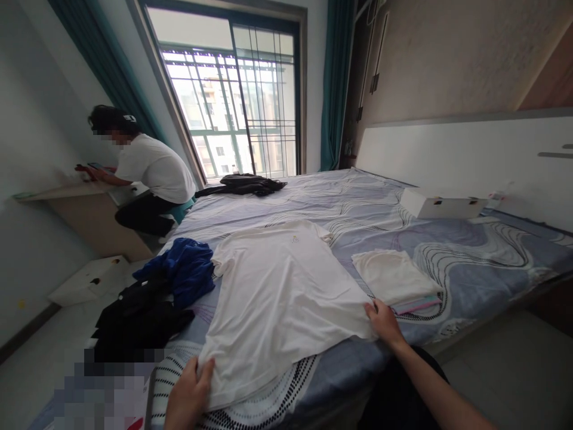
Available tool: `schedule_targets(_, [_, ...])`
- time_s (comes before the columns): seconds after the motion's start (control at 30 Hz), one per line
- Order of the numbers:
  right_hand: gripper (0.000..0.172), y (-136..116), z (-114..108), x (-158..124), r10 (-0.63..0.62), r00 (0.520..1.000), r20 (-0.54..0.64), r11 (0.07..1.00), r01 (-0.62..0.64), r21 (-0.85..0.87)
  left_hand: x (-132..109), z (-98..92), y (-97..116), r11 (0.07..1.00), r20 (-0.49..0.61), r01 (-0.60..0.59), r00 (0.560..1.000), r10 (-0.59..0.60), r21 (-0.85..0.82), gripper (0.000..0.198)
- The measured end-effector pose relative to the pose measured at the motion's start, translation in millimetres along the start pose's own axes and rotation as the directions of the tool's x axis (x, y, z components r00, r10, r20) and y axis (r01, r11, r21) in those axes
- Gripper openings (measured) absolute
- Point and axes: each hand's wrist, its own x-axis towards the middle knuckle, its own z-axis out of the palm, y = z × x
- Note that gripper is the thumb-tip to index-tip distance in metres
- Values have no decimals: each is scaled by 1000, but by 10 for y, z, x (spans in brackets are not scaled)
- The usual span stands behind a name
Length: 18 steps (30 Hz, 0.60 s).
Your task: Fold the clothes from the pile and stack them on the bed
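Observation:
A white T-shirt (282, 286) lies spread out on the bed, its collar end away from me and its hem towards me. My left hand (190, 388) pinches the hem's left corner between thumb and fingers. At the right corner of the hem, my right hand (384, 321) grips the cloth the same way. Just right of the shirt sits a stack of folded clothes (394, 278), white on top with pink and pale blue edges below. To its left are a crumpled blue garment (183, 269) and a black garment (138, 319).
The bed (349, 209) has a patterned grey-blue sheet. Black clothing (244, 185) lies at its far edge, and a white box (443, 203) stands near the headboard. Another white box (92, 279) is on the floor at left. A person (156, 164) sits by a desk (85, 209).

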Motion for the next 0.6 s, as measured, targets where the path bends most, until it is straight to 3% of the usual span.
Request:
schedule_targets(0.1, [49, -8, -215, 116, 64, 998, 2, 974, -63, 217, 44, -167, 26, 947, 4, 142, 989, -147, -286, 45])
schedule_targets(0.17, [50, 83, -314, 139, 69, 997, 41, 975, -76, 208, 34, -237, -51, 910, 36, 216, 975, -217, -353, 46])
schedule_targets(0.3, [46, 383, -347, 38, 21, 994, 104, 996, -30, 83, -28, -288, -254, 939, 74, 251, 968, -240, -234, 39])
schedule_targets(0.4, [44, 549, -336, -80, 60, 992, 110, 997, -65, 44, -88, -331, -324, 966, 151, 231, 965, -213, -118, 38])
schedule_targets(0.5, [45, 596, -360, -158, 96, 992, 85, 994, -100, 40, -152, -407, -333, 975, 207, 221, 956, -209, -35, 42])
schedule_targets(0.6, [45, 580, -402, -198, 121, 990, 76, 989, -126, 73, -204, -463, -356, 977, 170, 215, 962, -214, 12, 46])
